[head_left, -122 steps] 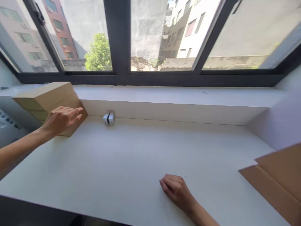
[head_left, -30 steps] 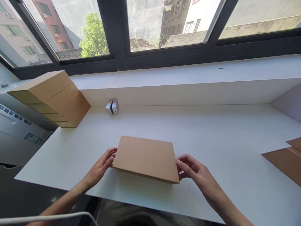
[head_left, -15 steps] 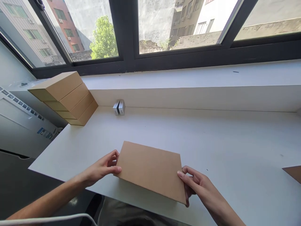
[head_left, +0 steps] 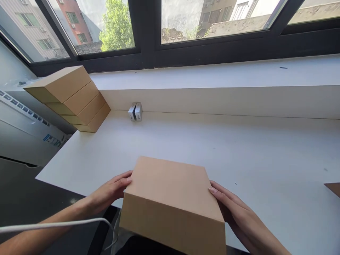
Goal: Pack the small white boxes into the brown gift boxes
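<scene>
A closed brown cardboard box point(head_left: 172, 202) is held between my two hands at the near edge of the white table point(head_left: 255, 152). Its top and its near long side face me. My left hand point(head_left: 115, 186) presses on the box's left end, thumb near the top edge. On the opposite end, my right hand point(head_left: 231, 209) lies along the side with its thumb at the upper edge. Some fingers of both hands are hidden behind the box.
Several similar cardboard boxes point(head_left: 77, 94) form a leaning-looking stack at the table's far left corner. Two small light-coloured boxes point(head_left: 135, 112) stand against the back ledge. A brown cardboard corner point(head_left: 333, 188) shows at the right edge. A white cable point(head_left: 58, 224) crosses my left forearm.
The box has come nearer to me and tilted, so its near side now shows. Both hands have shifted from pinching its edges to lying along its ends. The camera view has dipped.
</scene>
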Demonstrator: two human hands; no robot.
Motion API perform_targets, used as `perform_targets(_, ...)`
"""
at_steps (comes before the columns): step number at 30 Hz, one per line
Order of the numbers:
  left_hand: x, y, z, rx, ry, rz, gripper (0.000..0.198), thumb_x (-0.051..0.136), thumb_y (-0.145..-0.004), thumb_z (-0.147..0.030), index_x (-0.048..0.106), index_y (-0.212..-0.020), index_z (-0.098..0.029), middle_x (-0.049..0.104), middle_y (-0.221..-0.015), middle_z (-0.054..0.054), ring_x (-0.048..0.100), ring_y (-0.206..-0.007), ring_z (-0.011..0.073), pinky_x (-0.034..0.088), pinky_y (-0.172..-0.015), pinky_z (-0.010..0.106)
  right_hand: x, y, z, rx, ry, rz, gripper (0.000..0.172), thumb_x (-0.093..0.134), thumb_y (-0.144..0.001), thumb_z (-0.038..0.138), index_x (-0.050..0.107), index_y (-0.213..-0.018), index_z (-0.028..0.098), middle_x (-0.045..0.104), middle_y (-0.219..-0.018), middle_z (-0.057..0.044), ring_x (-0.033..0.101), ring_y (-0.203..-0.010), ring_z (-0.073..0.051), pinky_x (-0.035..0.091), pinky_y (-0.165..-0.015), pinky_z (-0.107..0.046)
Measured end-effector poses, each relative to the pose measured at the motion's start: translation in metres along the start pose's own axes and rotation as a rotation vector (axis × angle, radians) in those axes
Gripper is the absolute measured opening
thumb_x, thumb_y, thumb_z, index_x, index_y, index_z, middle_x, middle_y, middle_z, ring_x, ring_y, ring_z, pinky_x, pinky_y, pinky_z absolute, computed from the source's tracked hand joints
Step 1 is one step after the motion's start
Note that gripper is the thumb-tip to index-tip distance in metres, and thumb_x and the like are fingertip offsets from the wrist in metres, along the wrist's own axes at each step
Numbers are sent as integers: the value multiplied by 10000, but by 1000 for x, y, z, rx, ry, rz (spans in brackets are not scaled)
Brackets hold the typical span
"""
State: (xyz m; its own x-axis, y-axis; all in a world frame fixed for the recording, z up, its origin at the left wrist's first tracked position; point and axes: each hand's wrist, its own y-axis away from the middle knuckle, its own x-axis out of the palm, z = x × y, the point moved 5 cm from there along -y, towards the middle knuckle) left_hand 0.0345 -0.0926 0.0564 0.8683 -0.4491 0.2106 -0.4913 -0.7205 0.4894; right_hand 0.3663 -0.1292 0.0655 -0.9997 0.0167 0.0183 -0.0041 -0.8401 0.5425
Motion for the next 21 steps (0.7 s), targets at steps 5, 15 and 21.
perform_targets(5,-12,-6,-1,81,-217,-106,604,450,-935,-665,528,-1433,-332,553,-1485,35,497,-1381,300,413,-1143,485,3,-1,-3,63,-101,28,613,675,-749,658,704,-1225,273,760,-937,-90,693,-748,-284,570,-542,-346)
perform_targets(15,-121,-75,-29,523,-376,-523,772,609,-906,-531,294,-1562,-273,521,-1493,166,691,-1127,267,526,-1006,457,3,1,7,25,-220,200,754,529,-874,640,401,-1529,289,590,-511,11,554,-369,-223,494,-407,-352)
perform_targets(21,-86,-110,-68,852,-365,-258,799,678,-879,-496,288,-1552,-315,453,-1546,146,521,-1354,296,447,-1087,458,5,-9,37,-190,-476,66,554,429,-911,588,573,-1371,314,769,-947,-102,700,-668,-266,496,-407,-325)
